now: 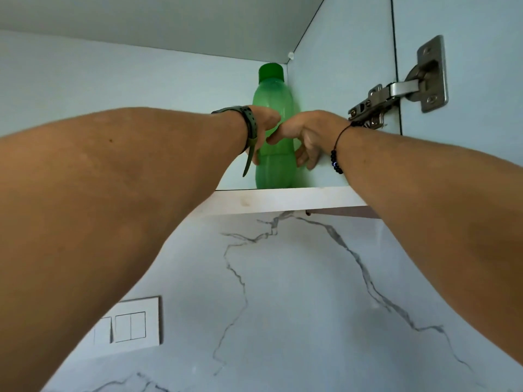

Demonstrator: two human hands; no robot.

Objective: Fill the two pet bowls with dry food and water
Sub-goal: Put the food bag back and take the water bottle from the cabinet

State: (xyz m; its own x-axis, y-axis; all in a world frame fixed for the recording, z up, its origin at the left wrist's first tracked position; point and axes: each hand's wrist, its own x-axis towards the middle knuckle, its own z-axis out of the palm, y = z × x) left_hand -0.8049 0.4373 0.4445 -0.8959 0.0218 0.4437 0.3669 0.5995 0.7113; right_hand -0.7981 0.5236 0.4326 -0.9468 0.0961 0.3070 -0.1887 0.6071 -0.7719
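Green bottle (274, 131) tucked in the cabinet's right back corner, side wall (339, 80) just beside it — open shelf (283, 199) room leftward, hinge (396, 94) projecting at right.

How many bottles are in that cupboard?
1: a green bottle standing upright at the shelf's right end, between both hands. The arms may hide others.

Translucent plastic bottle (274, 108), shiny metal hinge (402, 89), seemingly marble wall (283, 292)

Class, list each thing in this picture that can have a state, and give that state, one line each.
Green bottle: upright on the shelf, cap on.
Left hand: fingers curled round the bottle.
Right hand: fingers curled round the bottle's other side.
Cupboard door: open, hinge extended.
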